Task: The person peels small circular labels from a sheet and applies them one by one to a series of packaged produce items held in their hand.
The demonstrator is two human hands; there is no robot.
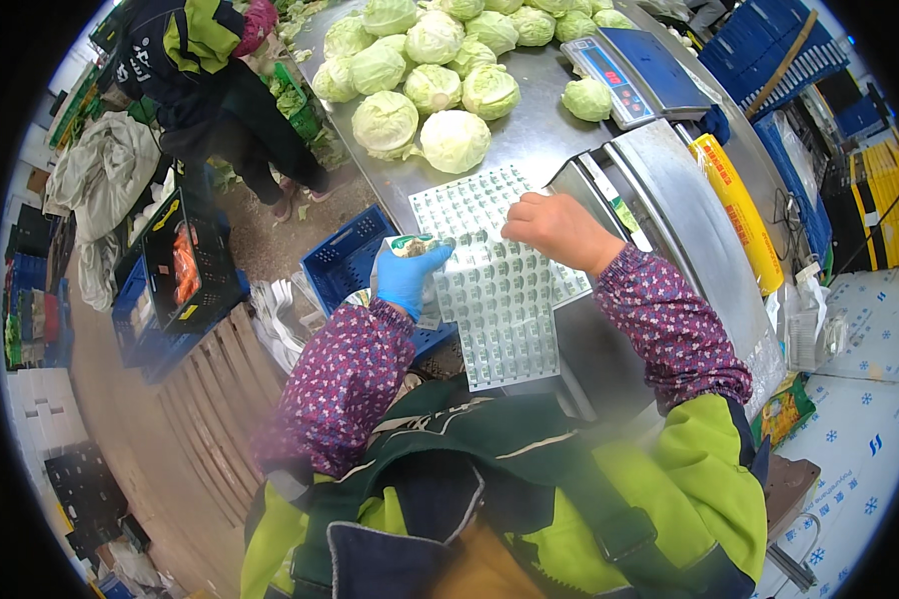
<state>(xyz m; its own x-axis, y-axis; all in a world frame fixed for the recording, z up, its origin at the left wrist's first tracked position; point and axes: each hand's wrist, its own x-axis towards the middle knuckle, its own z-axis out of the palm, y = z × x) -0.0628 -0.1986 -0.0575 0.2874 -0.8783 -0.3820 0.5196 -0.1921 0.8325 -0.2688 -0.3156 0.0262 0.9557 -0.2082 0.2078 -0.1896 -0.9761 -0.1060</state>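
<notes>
My left hand (407,278), in a blue glove, is closed around a green-and-white printed item (412,245), partly hidden by the fingers. Its thumb reaches the left edge of a sheet of small green-and-white stickers (506,322). This sheet overlaps another sticker sheet (479,191) lying on the steel table (543,153). My bare right hand (558,230) has its fingers bunched at the upper part of the sheets; whether a sticker is pinched there is hidden. Beyond the sheets, a pale green cabbage (455,141) sits at the front of a heap of several cabbages (434,37).
A digital scale (618,82) stands at the back right beside a single cabbage (586,99). Right of my hand is a metal wrapping machine (674,195) with a yellow roll (736,213). Left below lies a blue crate (348,251). A co-worker (195,82) stands at the upper left.
</notes>
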